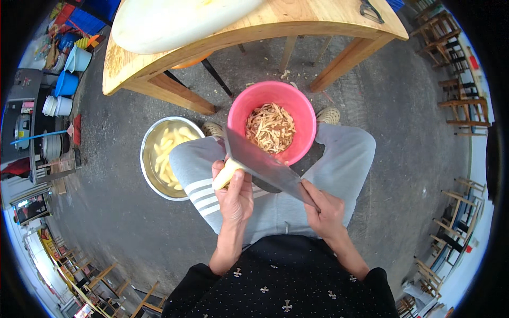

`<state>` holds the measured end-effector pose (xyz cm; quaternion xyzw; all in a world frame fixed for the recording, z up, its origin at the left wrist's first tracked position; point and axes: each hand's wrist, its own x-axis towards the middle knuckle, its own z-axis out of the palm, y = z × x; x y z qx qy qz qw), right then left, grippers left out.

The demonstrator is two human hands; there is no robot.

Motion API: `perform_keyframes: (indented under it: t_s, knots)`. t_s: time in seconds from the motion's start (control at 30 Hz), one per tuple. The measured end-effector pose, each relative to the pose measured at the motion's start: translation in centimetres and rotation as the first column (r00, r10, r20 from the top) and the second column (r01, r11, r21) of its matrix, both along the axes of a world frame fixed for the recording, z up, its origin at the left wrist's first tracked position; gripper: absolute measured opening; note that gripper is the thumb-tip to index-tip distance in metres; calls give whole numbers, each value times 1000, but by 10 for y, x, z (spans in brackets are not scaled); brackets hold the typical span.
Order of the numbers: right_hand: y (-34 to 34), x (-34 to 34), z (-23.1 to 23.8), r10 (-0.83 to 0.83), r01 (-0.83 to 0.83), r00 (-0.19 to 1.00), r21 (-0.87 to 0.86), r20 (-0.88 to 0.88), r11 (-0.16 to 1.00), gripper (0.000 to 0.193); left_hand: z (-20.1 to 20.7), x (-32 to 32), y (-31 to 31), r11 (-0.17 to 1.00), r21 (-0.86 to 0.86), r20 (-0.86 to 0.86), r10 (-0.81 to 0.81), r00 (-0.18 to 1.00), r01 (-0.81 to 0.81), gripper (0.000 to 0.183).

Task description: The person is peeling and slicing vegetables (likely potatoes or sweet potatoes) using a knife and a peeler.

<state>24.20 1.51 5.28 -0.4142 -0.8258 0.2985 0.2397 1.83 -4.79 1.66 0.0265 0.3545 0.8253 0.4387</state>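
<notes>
My left hand (233, 199) pinches a long, pale yellow peeled potato (229, 175) above my left thigh. Gripped in my closed right hand (326, 212) is a cleaver (265, 165) with a broad grey blade. The blade slants up and to the left, its far end against or very near the potato; the exact contact is hidden. Beneath and beyond the blade, a pink bucket (302, 108) stands between my feet with a heap of brownish peel strips (270, 127) inside. To the left, a round metal basin (146, 164) holds several peeled potatoes (167, 151) in cloudy water.
A wooden table (297, 15) spans the far side, bearing a white cutting board (180, 24) and a dark peeler (371, 10). Its legs come down near the bucket. Blue tubs (67, 84) line the left side; wooden chairs (464, 111) stand along the right. Scraps dot the floor.
</notes>
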Motion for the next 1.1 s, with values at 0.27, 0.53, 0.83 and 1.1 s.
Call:
perform_keyframes:
  t_s: [0.27,0.53,0.83,1.1]
  knots:
    - [11,-4,-5,-69,72,995,37,-73,997,46,-5,-6,4,998,-47,79,41,996,-37,56]
    - [99,27,50,-385,335,901,-243,-201,910,38,1,-73,-15,995,-2,254,97,962,-100,51]
    - [282,-56,139,-318,214,932,445,173,870,56,-21,-173,-89,917,-281,130,330,935,-284,45]
    - [388,-174,95,-392,61,780,563,488,824,56,-157,-241,-191,710,-656,174,471,865,-255,32]
